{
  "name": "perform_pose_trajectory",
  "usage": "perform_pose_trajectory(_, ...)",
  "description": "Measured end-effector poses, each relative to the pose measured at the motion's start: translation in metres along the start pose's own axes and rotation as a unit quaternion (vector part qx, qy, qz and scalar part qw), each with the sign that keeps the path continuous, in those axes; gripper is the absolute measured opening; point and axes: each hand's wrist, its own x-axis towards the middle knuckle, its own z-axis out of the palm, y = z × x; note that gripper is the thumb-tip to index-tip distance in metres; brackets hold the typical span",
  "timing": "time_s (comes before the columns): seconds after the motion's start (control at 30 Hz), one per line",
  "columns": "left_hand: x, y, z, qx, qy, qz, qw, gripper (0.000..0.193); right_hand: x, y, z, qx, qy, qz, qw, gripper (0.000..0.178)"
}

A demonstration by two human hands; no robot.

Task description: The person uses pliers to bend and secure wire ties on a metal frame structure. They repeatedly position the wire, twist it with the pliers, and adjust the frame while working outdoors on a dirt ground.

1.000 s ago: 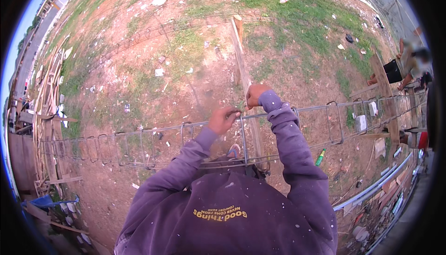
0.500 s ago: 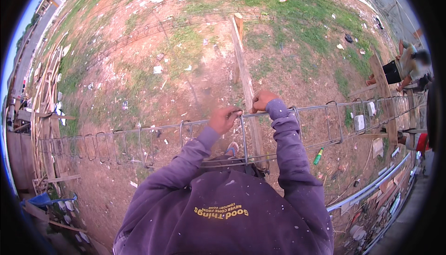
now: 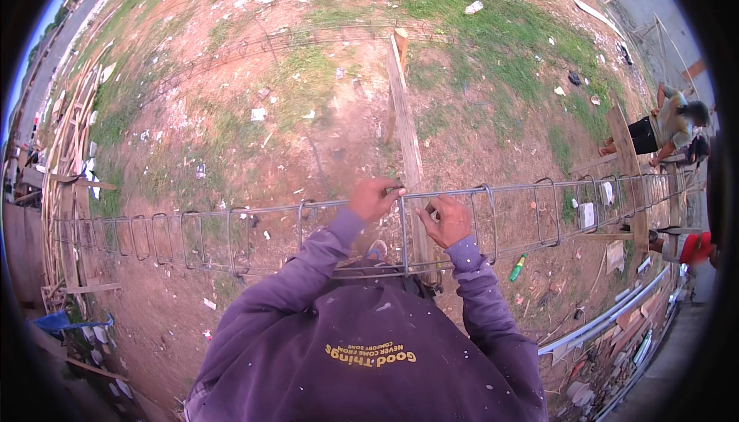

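Note:
A long cage of steel reinforcing bars with square stirrups runs across in front of me. My left hand is closed in a pinch at the top of one stirrup, where it meets the upper bar. What the fingertips grip is too small to make out. Just right of that stirrup, below the upper bar, is my right hand. Its fingers are curled together, and anything inside them is hidden. Beneath the cage a wooden plank stretches away from me.
A green bottle lies on the ground to the right. Another person is at the far right near an upright board. Long pipes lie at the lower right. Wooden poles are stacked at left; litter dots the grass and soil.
My right hand has come down from above the upper bar to below it, turning at the wrist. The left hand stays at the stirrup's top.

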Motion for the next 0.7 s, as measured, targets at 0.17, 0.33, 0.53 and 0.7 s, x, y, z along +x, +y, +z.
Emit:
perform_pose_trajectory(0.17, 0.002, -0.001, 0.003, 0.006, -0.001, 0.013, 1.000, 0.022, -0.021, 0.004, 0.033, -0.075, -0.090, 0.022, 0.993, 0.026)
perform_pose_trajectory(0.33, 0.000, -0.001, 0.003, 0.013, 0.023, 0.019, 0.999, 0.023, -0.012, 0.011, 0.068, -0.078, 0.001, -0.012, 0.997, 0.029)
perform_pose_trajectory(0.53, -0.001, -0.004, 0.005, 0.032, 0.023, 0.040, 0.998, 0.025, -0.013, -0.004, 0.064, -0.038, 0.120, -0.118, 0.985, 0.020)
perform_pose_trajectory(0.7, -0.009, -0.007, 0.011, 0.066, 0.054, 0.084, 0.993, 0.023, -0.006, -0.018, 0.016, -0.033, -0.015, -0.011, 0.999, 0.020)
